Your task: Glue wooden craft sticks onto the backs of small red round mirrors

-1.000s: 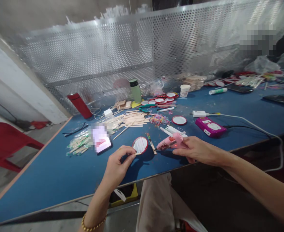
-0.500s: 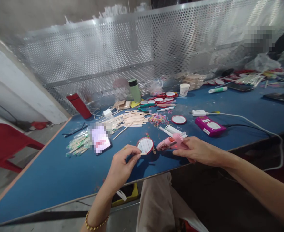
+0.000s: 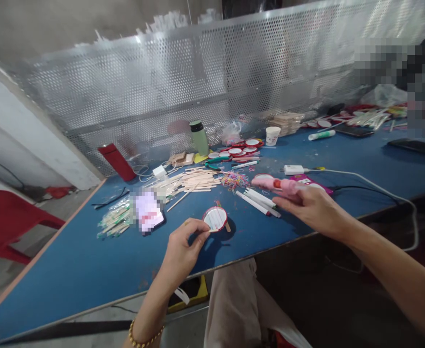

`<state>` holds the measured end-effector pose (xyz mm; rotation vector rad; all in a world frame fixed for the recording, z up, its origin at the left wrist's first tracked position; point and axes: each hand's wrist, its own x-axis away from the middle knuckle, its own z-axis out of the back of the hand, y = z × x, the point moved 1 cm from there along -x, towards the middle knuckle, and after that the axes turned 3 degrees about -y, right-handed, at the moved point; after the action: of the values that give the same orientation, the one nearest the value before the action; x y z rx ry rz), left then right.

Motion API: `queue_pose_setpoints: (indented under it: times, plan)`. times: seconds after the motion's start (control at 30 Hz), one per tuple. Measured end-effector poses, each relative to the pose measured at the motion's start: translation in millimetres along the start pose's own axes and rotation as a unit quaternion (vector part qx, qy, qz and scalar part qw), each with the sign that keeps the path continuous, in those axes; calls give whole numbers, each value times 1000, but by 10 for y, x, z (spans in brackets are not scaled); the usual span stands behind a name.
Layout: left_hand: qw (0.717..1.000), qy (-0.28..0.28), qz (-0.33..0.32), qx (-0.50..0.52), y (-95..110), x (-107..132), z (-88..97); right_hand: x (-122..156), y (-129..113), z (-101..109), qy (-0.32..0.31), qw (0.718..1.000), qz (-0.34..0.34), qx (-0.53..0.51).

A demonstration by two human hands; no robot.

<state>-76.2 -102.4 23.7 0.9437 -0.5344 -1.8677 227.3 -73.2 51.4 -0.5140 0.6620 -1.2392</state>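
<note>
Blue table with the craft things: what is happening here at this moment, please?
A person sits at the blue table. The left hand pinches a small round red-rimmed disc by its edge, just over the tabletop. The right hand holds a pink glue gun above the table, to the right of the disc. White glue sticks, a pile of wooden sticks and a phone lie close by.

One glue gun (image 3: 276, 183), one paper cup (image 3: 272, 136)

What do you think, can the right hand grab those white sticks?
Probably not right away. The white sticks lie close beside the right hand with nothing between, but that hand is full with the pink glue gun.
</note>
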Motion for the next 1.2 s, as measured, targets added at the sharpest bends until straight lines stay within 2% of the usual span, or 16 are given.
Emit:
queue_pose_setpoints:
  times: [0.07,0.13,0.23,0.33,0.47,0.73,0.83,0.9,0.97,1.0,1.1,1.2]
  plan:
    - [1000,-11,-13,-11,45,2,-31,-67,98,3,62,989,38,131]
    - [999,-20,-23,-18,92,1,-70,-125,182,-56,83,965,60,240]
    - [999,-32,-30,-23,140,-1,-127,-183,251,-191,92,926,46,364]
    - [998,-38,-31,-27,144,2,-169,-219,264,-291,81,900,11,429]
    - [998,-41,-36,-27,111,9,-206,-254,280,-336,75,887,-10,456]
    - [997,-40,-53,-28,99,14,-224,-269,340,-358,44,895,-15,444]
    - [997,-40,-52,-28,105,27,-220,-217,266,-332,73,891,-4,447]
    - [997,-44,-48,-32,107,35,-217,-164,149,-319,120,895,35,429]
    - [997,-53,-45,-37,110,38,-215,-117,-5,-344,145,913,117,363]
    - [997,-58,-44,-40,112,38,-213,-101,-84,-378,135,925,168,314]
    - [996,-70,-41,-43,114,36,-206,-97,-254,-561,4,939,300,167]
    - [996,-77,-30,-38,113,37,-196,-133,-274,-746,-84,942,316,70]
